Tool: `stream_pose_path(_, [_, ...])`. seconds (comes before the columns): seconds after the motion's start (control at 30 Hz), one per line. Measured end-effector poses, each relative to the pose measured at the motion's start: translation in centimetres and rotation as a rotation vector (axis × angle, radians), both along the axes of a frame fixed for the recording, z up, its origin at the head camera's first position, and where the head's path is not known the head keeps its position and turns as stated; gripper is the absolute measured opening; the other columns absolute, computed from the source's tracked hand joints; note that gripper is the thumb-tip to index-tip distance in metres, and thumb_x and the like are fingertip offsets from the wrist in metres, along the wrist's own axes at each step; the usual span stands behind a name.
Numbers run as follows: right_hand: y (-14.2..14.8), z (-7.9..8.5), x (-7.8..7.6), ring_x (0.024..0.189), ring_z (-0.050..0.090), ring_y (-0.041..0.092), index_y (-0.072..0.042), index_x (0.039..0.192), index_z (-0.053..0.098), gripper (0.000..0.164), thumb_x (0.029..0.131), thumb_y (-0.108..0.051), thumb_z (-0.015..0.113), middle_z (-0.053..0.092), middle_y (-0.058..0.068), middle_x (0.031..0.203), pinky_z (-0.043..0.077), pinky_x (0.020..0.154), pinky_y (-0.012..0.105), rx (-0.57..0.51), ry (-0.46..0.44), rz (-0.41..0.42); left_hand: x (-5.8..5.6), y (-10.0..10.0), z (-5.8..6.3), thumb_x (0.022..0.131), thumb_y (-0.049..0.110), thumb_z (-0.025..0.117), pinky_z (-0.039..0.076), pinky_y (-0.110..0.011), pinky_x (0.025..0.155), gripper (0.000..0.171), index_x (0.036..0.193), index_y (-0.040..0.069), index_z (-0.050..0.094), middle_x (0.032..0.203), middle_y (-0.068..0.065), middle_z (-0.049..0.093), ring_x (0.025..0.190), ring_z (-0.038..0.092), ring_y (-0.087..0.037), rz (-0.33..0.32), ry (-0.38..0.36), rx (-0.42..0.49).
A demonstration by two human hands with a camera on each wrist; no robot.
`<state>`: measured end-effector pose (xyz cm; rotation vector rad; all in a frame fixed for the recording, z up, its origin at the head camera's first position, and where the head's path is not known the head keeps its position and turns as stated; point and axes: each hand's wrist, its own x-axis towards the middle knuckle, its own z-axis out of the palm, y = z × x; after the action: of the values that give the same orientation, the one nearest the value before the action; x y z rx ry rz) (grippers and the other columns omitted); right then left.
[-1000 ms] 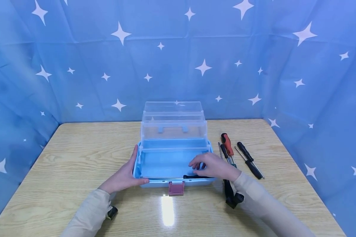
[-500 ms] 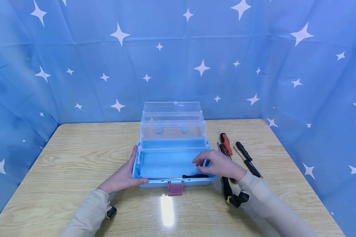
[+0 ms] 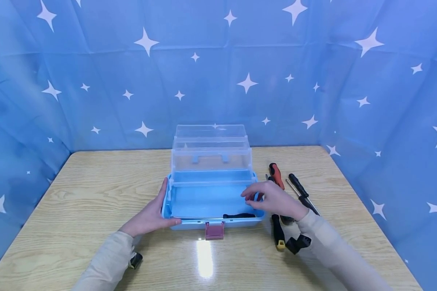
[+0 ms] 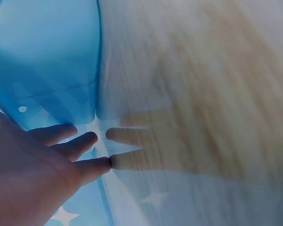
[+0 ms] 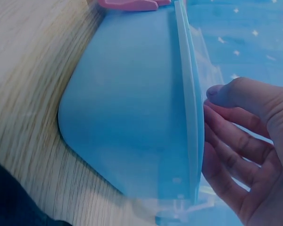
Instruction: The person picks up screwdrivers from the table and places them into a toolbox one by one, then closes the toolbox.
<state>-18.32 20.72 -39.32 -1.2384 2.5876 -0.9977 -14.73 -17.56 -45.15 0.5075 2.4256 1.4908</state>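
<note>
A light blue toolbox (image 3: 194,224) stands on the table with its clear lid (image 3: 211,161) raised at the back. Inside, along the front wall, lies a screwdriver (image 3: 238,216) with a black handle and a long thin shaft pointing left. My left hand (image 3: 151,214) rests against the box's left end, thumb along the front rim; in the left wrist view its fingers stretch out beside the blue wall. My right hand (image 3: 273,200) hovers over the right rim, fingers loosely bent with nothing between them. In the right wrist view its fingertips (image 5: 214,92) show just past the rim.
Right of the box lie several screwdrivers: a red-and-black one (image 3: 276,176), one with a black handle (image 3: 298,185), and one with a yellow-tipped black handle (image 3: 278,232) under the right wrist. A pink latch (image 3: 214,231) hangs at the box front. A starry blue curtain (image 3: 211,81) backs the table.
My right hand has drifted right, from over the screwdriver in the box toward the right rim, uncovering more of its black handle. The left hand stays at the box's left end.
</note>
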Motion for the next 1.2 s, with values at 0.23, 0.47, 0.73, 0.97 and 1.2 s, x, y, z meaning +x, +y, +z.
stream_pose_path(0.23, [0.7,0.5,-0.1,0.077,0.062,0.008,0.0,0.105,0.07,0.017,0.088,-0.003,0.069,0.069,0.0,0.09,0.055,0.066,0.031,-0.005,-0.005,-0.027,0.0,0.0,0.1,0.078,0.033,0.082,0.024,-0.061,0.106,0.124,0.153,0.022,-0.016,0.16,-0.018,0.003,0.141,0.015,-0.044,0.003,0.001,-0.008])
stream_pose_path(0.47, [1.7,0.8,0.0,0.081,0.061,0.007,-0.002,0.108,0.071,0.02,0.089,-0.005,0.068,0.068,-0.005,0.094,0.054,0.069,0.028,0.016,-0.033,-0.095,-0.1,0.0,-0.1,0.077,0.033,0.082,0.026,-0.062,0.105,0.125,0.154,0.02,-0.015,0.16,-0.018,0.004,0.141,0.015,-0.044,0.009,0.009,-0.021])
stream_pose_path(0.73, [2.9,0.4,0.2,0.081,0.061,0.008,-0.002,0.107,0.071,0.018,0.09,-0.008,0.068,0.068,-0.004,0.094,0.054,0.068,0.028,-0.002,-0.048,-0.131,-0.1,0.0,0.0,0.077,0.031,0.082,0.026,-0.06,0.105,0.124,0.153,0.025,-0.015,0.16,-0.017,0.004,0.141,0.017,-0.043,0.002,-0.011,0.018])
stream_pose_path(0.97, [4.2,-0.1,0.8,0.08,0.061,0.008,-0.006,0.105,0.072,0.016,0.091,-0.008,0.067,0.068,-0.005,0.093,0.054,0.068,0.028,0.012,-0.026,-0.197,0.0,0.1,0.0,0.077,0.033,0.082,0.027,-0.061,0.105,0.124,0.153,0.028,-0.016,0.16,-0.018,0.004,0.14,0.017,-0.044,0.008,-0.005,-0.004])
stream_pose_path(1.2, [5.3,-1.1,1.5,0.082,0.063,0.009,-0.003,0.106,0.071,0.017,0.091,-0.005,0.066,0.069,-0.004,0.094,0.054,0.067,0.029,-0.002,-0.02,-0.248,0.1,0.1,0.0,0.077,0.032,0.082,0.026,-0.06,0.105,0.124,0.153,0.026,-0.016,0.159,-0.019,0.004,0.14,0.016,-0.044,0.007,-0.008,-0.002])
